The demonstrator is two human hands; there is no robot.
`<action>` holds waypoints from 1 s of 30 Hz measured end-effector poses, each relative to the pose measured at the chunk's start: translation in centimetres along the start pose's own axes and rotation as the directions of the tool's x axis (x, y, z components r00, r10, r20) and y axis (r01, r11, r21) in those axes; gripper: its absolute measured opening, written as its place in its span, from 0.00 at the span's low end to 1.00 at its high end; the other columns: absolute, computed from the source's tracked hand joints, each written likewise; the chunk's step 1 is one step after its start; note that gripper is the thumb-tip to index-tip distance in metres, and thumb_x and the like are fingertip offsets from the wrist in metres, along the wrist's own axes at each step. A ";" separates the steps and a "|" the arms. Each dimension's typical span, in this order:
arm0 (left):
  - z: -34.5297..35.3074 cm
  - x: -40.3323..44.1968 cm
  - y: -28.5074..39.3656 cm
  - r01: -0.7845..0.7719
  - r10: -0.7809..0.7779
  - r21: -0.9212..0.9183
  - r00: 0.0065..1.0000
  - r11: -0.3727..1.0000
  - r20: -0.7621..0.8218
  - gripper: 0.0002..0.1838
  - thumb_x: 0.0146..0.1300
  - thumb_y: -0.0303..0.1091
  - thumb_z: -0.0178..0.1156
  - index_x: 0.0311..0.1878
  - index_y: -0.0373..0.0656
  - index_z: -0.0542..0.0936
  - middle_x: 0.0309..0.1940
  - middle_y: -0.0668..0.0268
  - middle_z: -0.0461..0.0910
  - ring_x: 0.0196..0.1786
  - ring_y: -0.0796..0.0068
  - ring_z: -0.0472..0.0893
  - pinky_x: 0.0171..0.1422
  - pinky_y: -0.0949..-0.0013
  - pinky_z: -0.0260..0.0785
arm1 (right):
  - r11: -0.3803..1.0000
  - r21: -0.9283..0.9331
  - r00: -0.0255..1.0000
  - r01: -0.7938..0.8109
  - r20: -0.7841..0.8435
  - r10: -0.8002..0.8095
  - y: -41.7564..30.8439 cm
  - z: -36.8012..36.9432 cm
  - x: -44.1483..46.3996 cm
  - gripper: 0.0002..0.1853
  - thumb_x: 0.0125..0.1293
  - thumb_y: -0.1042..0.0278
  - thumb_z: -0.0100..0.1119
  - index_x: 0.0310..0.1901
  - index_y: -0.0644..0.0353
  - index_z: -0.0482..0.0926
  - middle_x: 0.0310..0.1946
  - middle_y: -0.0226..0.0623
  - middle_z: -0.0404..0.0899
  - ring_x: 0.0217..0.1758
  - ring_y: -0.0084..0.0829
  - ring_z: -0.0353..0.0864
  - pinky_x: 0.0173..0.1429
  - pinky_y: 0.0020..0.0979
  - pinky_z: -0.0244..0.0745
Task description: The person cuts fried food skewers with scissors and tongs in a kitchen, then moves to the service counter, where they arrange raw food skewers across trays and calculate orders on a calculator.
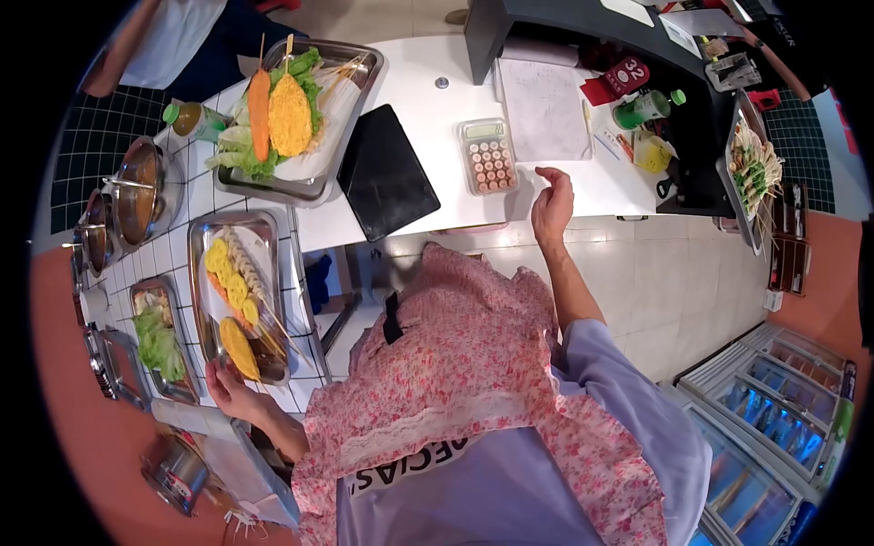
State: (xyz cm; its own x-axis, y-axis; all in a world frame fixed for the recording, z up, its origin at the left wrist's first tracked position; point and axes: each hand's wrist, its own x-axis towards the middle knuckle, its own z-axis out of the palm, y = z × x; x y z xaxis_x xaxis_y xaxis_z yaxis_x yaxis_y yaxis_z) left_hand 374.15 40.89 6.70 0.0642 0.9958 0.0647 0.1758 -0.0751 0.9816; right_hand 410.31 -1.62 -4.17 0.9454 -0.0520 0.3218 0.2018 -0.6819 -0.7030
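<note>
My left hand (235, 393) is at the lower left corner of a metal tray (194, 305), its fingers loosely bent and nothing visible in them. I cannot tell whether it touches the rim. On that tray lie skewers of yellow slices (233, 289), a pale spiral skewer (244, 264) and a yellow breaded piece (238, 348). My right hand (552, 209) hovers by the counter's front edge, loosely open and holding nothing. A calculator (489, 156) with round keys lies just to its left, apart from it. Beyond the hand is an open notebook (544, 109).
A black tablet (389, 173) lies beside a larger tray (319, 191) with lettuce and two breaded skewers. Left are metal pots (141, 191) and a lettuce tray (162, 341). Right are a green bottle (642, 109), a red cap (615, 82) and a skewer tray (751, 173). Another person (173, 41) stands opposite.
</note>
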 end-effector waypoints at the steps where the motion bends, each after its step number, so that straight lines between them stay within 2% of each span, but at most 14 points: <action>1: -0.1 -0.2 0.3 0.013 -0.013 0.003 1.000 1.000 -0.008 0.14 0.67 0.29 0.51 0.54 0.35 0.72 0.49 0.60 0.75 0.44 0.71 0.78 0.51 0.71 0.72 | 0.999 0.040 1.000 0.022 0.010 -0.022 -0.1 0.0 0.1 0.18 0.50 0.88 0.44 0.41 0.59 0.75 0.39 0.38 0.78 0.45 0.40 0.75 0.51 0.38 0.67; 4: 0.1 -0.7 0.9 0.017 -0.017 -0.012 1.000 1.000 -0.020 0.14 0.67 0.28 0.52 0.54 0.36 0.72 0.50 0.60 0.75 0.44 0.71 0.78 0.50 0.72 0.72 | 0.999 0.025 0.991 0.038 0.127 -0.041 -0.5 0.5 -0.4 0.17 0.50 0.88 0.45 0.39 0.59 0.75 0.39 0.39 0.78 0.45 0.40 0.75 0.51 0.38 0.67; 8: -0.5 -0.6 0.8 0.001 -0.002 -0.030 1.000 1.000 -0.014 0.14 0.67 0.28 0.52 0.54 0.36 0.72 0.49 0.60 0.76 0.43 0.71 0.78 0.50 0.72 0.71 | 0.975 0.091 0.959 0.205 0.179 -0.218 -1.7 1.3 -1.0 0.17 0.47 0.89 0.45 0.38 0.59 0.75 0.38 0.39 0.78 0.45 0.42 0.74 0.51 0.39 0.66; 12: -0.7 -0.6 0.9 -0.001 0.001 -0.008 1.000 1.000 -0.020 0.14 0.66 0.28 0.52 0.54 0.36 0.72 0.48 0.60 0.76 0.43 0.71 0.78 0.50 0.72 0.71 | 0.943 0.003 0.912 0.333 0.253 -0.323 -3.5 1.7 -0.8 0.17 0.46 0.88 0.47 0.38 0.58 0.73 0.36 0.37 0.77 0.43 0.42 0.74 0.50 0.40 0.65; 16: -0.9 -0.5 0.6 -0.011 0.011 -0.021 1.000 1.000 -0.013 0.14 0.66 0.28 0.52 0.54 0.36 0.72 0.48 0.60 0.76 0.43 0.71 0.78 0.49 0.72 0.71 | 0.895 0.026 0.858 0.446 0.274 -0.435 -3.7 2.9 -0.8 0.17 0.47 0.86 0.49 0.39 0.58 0.73 0.36 0.37 0.76 0.44 0.43 0.73 0.50 0.40 0.65; 20: -1.1 -0.6 0.5 -0.029 0.029 -0.026 1.000 0.999 0.001 0.13 0.66 0.28 0.52 0.53 0.36 0.72 0.47 0.61 0.76 0.43 0.72 0.78 0.49 0.71 0.72 | 0.904 -0.063 0.872 0.423 0.299 -0.388 -4.5 3.0 -0.8 0.15 0.48 0.85 0.50 0.38 0.58 0.74 0.36 0.38 0.77 0.44 0.42 0.74 0.52 0.40 0.65; 22: -0.9 -0.8 1.0 -0.042 0.042 -0.029 0.999 0.999 -0.015 0.14 0.66 0.28 0.52 0.53 0.35 0.72 0.47 0.61 0.76 0.43 0.72 0.78 0.50 0.71 0.72 | 0.963 0.103 0.936 0.250 0.228 -0.267 -3.6 2.3 0.8 0.15 0.48 0.87 0.47 0.37 0.60 0.74 0.36 0.38 0.78 0.44 0.43 0.75 0.53 0.38 0.66; 24: -1.2 -1.0 0.9 -0.042 0.042 -0.026 0.999 0.999 -0.027 0.14 0.66 0.27 0.52 0.54 0.35 0.72 0.47 0.60 0.76 0.43 0.72 0.78 0.51 0.70 0.72 | 0.983 0.183 0.999 -0.005 0.035 -0.001 -3.1 1.4 1.5 0.18 0.46 0.90 0.43 0.39 0.62 0.73 0.35 0.37 0.80 0.44 0.43 0.76 0.50 0.37 0.68; 26: -1.3 -0.8 0.4 -0.031 0.031 -0.028 0.999 0.999 -0.017 0.14 0.66 0.28 0.52 0.54 0.35 0.72 0.47 0.60 0.76 0.43 0.72 0.78 0.51 0.70 0.73 | 0.996 0.086 0.997 0.010 0.079 -0.017 -1.3 1.1 2.1 0.18 0.46 0.90 0.43 0.39 0.61 0.72 0.36 0.37 0.80 0.43 0.43 0.75 0.49 0.38 0.67; 29: -1.1 -0.7 0.2 -0.032 0.031 -0.020 0.999 0.999 -0.014 0.15 0.66 0.28 0.53 0.54 0.35 0.71 0.47 0.59 0.76 0.44 0.71 0.78 0.51 0.69 0.73 | 0.975 0.032 0.962 0.218 0.159 -0.221 -0.8 1.4 1.5 0.17 0.47 0.88 0.45 0.39 0.60 0.72 0.37 0.35 0.80 0.44 0.43 0.75 0.50 0.38 0.66; 30: -1.1 -0.7 0.2 -0.029 0.029 -0.022 0.999 0.999 -0.019 0.15 0.66 0.28 0.53 0.54 0.35 0.71 0.47 0.59 0.76 0.43 0.71 0.78 0.51 0.69 0.73 | 0.972 0.011 0.955 0.235 0.183 -0.233 -1.0 1.5 1.2 0.16 0.48 0.87 0.46 0.39 0.60 0.73 0.38 0.36 0.80 0.44 0.42 0.75 0.50 0.38 0.66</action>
State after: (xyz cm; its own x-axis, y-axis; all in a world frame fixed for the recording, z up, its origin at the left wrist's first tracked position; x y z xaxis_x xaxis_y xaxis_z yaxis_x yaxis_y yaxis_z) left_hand 373.11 40.21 7.06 0.0503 0.9941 0.0966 0.1523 -0.1032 0.9829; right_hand 411.64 0.11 -4.06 0.9025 0.2428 0.3557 0.4216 -0.6670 -0.6143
